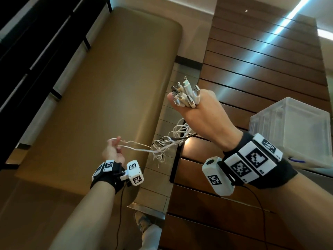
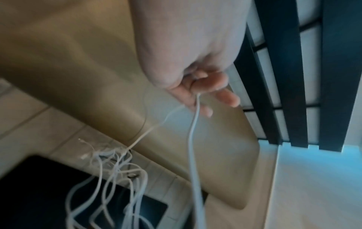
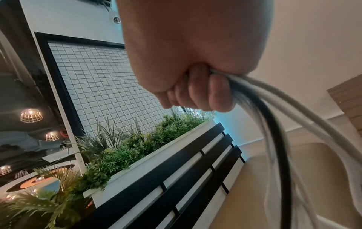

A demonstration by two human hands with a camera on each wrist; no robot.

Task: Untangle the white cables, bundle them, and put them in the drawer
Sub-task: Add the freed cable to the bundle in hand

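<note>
My right hand [image 1: 201, 114] is raised in a fist round a bunch of white cables; their plug ends [image 1: 185, 93] stick up out of the top of the fist. One black cable [image 3: 278, 139] runs among the white ones. Below the fist the cables hang in a tangle [image 1: 165, 147] over the floor. My left hand [image 1: 113, 150], lower and to the left, pinches a white strand [image 2: 195, 124] and holds it stretched out sideways from the tangle [image 2: 117, 162]. The drawer cannot be picked out for certain.
A tan padded bench [image 1: 108, 87] lies to the left, with a dark slatted backrest [image 3: 186, 178] and a planter of green plants [image 3: 127, 147] behind it. A slatted wooden unit [image 1: 252, 78] stands at right with a translucent plastic box [image 1: 292, 127] on it. My shoe [image 1: 142, 221] is on the tiled floor.
</note>
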